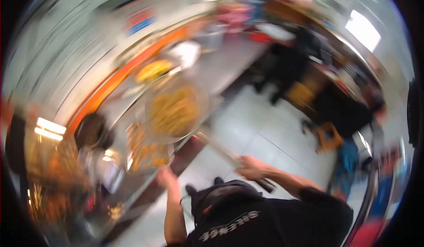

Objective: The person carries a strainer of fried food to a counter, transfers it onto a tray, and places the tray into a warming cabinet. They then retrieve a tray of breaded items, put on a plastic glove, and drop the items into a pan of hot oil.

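In the lower middle of the frame the right hand point(251, 167) is clenched round the long handle point(229, 155) of a round pan point(176, 109), which sits left of centre and is filled with yellowish food; the handle slants from the hand up and left to the pan's rim. The whole view is smeared by motion, so fine detail cannot be told. Further left and slightly lower, the left hand point(165, 176) reaches towards a steel counter point(132, 189); whether it grips anything I cannot tell. Beside it lies a tray point(148, 152) of more golden-brown food. A dark pot point(90, 130) stands at the left, under an orange band that curves towards the upper middle. At the upper right a dark-clothed person point(291, 64) stands on the pale tiled floor point(260, 123)
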### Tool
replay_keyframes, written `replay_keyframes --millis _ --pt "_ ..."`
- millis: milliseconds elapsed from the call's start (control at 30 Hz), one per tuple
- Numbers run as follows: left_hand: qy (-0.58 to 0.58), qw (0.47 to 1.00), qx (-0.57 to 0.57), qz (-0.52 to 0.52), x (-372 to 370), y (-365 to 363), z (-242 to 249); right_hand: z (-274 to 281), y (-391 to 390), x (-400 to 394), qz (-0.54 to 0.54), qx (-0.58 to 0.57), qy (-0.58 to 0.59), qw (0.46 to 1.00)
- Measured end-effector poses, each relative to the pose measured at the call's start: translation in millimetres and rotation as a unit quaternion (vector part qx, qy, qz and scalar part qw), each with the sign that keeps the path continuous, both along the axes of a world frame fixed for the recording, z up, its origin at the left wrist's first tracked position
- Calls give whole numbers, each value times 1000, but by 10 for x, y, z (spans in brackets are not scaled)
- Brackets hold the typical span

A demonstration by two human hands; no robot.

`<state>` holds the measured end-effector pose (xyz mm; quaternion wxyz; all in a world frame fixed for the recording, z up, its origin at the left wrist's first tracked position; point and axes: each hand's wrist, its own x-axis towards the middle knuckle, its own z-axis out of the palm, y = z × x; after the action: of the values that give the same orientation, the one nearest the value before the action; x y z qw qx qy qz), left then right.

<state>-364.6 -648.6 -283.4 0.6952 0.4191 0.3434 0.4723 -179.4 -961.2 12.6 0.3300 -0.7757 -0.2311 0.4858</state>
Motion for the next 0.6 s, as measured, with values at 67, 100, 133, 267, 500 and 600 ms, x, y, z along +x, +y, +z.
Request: replay_keyframes --millis 67,100,133,267,500,600 --pt "50 995 -87 27 129 -33 167 -191 55 -161 34 70 -87 993" --pt "78 990 -115 29 188 -56 230 -345 113 -241 34 61 -90 994" --pt "93 987 -132 19 236 -105 311 -535 187 -320 20 74 -130 988" --pt "110 954 -210 -182 162 -59 637 -288 406 -457 21 30 -86 996" --pt "147 970 -195 5 -439 662 690 -195 565 -901 -18 53 -167 984" --pt "104 976 -185 39 -526 921 624 -62 653 -990 -24 -3 -141 990"
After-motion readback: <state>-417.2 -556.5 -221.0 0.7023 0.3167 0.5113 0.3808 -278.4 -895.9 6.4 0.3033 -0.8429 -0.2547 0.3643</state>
